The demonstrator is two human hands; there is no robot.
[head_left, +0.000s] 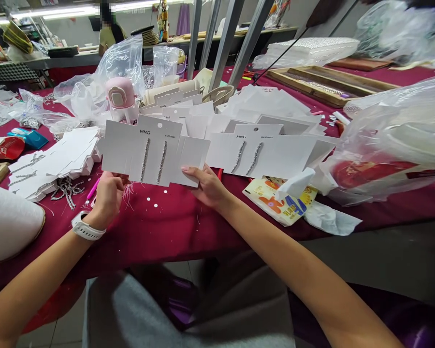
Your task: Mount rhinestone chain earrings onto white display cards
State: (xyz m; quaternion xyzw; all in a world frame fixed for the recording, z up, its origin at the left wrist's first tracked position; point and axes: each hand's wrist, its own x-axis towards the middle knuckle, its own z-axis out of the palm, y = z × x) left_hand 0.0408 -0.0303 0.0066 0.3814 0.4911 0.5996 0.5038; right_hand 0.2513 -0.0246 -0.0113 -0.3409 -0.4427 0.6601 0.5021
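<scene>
A white earring card (125,147), printed MNG, is held up nearly upright above the table. Two glittering silver chain strands hang on its front, and there is a round hole near its top. My right hand (208,188) pinches its right flap, thumb in front. My left hand (110,195), with a white watch on the wrist, is closed at the card's lower left edge; what its curled fingers grip is hidden. Loose pale threads (129,193) lie beside them. Just right of my right hand, a similar earring card (268,154) leans on other cards.
Stacked white cards (74,152) and loose silver chain bows (68,189) lie left. A white cone-like roll (9,222) is near left. Behind stand a pink bottle (120,94) and metal posts (226,41). A tissue pack (279,200) and plastic-wrapped bundle (395,145) occupy the right.
</scene>
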